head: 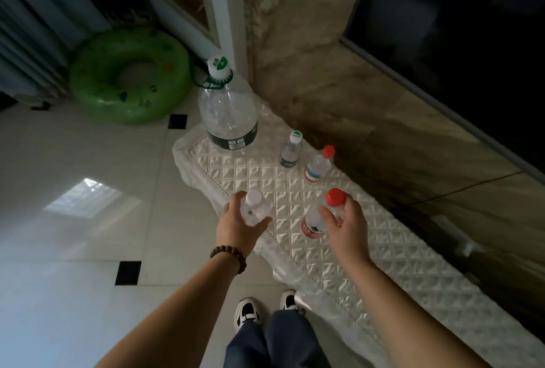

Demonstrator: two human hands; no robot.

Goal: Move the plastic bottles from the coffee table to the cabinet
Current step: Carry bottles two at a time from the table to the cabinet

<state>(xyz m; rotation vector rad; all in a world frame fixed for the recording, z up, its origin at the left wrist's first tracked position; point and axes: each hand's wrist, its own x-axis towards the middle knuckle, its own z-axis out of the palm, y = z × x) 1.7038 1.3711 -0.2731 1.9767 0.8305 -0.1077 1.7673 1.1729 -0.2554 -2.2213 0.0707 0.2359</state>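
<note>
My left hand (pixel 240 227) grips a clear bottle with a white cap (pixel 255 207) at the near left edge of the low cabinet's quilted white cover (pixel 368 249). My right hand (pixel 348 224) wraps around a clear bottle with a red cap and red label (pixel 321 215), which stands on the cover. Farther back stand a small red-capped bottle (pixel 320 164), a small green-and-white-capped bottle (pixel 291 150) and a large clear jug with a green handle and white cap (pixel 227 111).
A green inflatable swim ring (pixel 129 75) lies on the tiled floor at the back left, next to a white door frame (pixel 224 13). A marble wall (pixel 339 72) rises right behind the cabinet. My shoes (pixel 265 307) are close to its front edge.
</note>
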